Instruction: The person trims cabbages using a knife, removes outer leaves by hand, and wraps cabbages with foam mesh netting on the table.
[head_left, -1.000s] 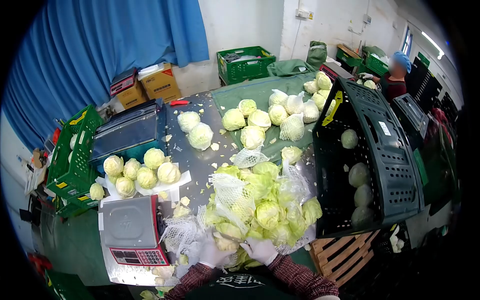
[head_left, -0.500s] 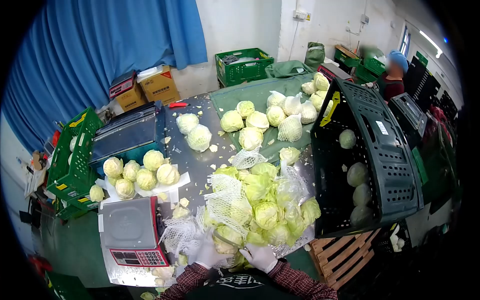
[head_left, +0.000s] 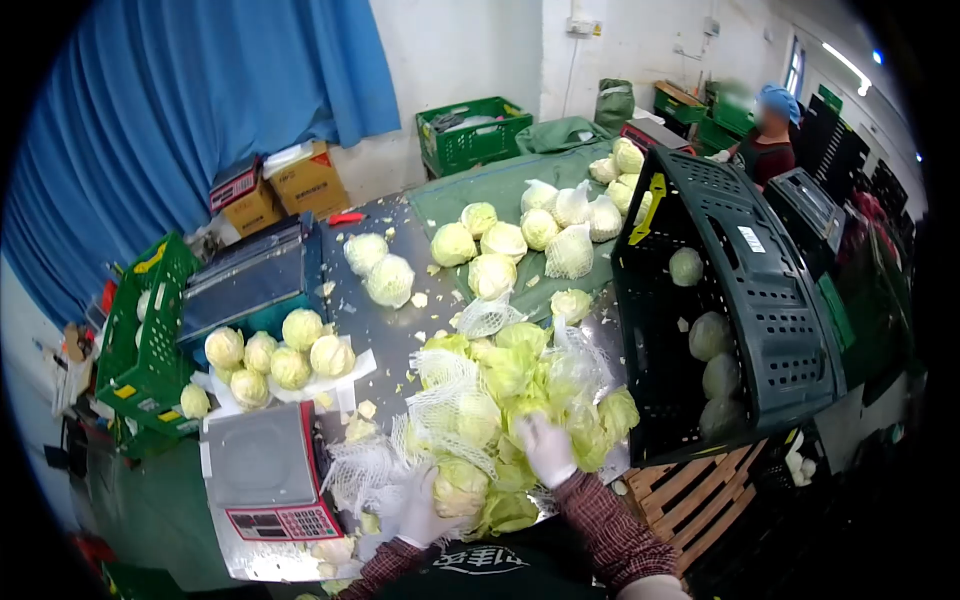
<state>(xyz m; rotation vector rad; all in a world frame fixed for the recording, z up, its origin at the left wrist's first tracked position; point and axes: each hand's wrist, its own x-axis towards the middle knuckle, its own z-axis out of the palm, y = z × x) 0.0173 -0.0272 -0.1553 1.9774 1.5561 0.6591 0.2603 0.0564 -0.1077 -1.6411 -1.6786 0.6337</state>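
A pale green cabbage (head_left: pixel 460 487) lies at the table's near edge, with my gloved left hand (head_left: pixel 424 512) closed against its left side. My gloved right hand (head_left: pixel 546 450) is over the pile of loose cabbage leaves (head_left: pixel 512 372), fingers stretched forward and touching them; I see nothing gripped in it. White mesh netting (head_left: pixel 455 395) is draped over the left part of the pile. More netting (head_left: pixel 362 474) lies bunched left of my left hand.
A red and grey weighing scale (head_left: pixel 265 470) stands at left, with several trimmed cabbages (head_left: pixel 290 368) behind it. More cabbages (head_left: pixel 492 275), some netted, sit on green cloth. A dark crate (head_left: pixel 760 300) lies on its side at right, cabbages inside. A person (head_left: pixel 770 150) stands at the far right.
My right hand has moved from beside the near cabbage forward and right, onto the loose leaves. My left hand stays at the cabbage. The view has shifted slightly.
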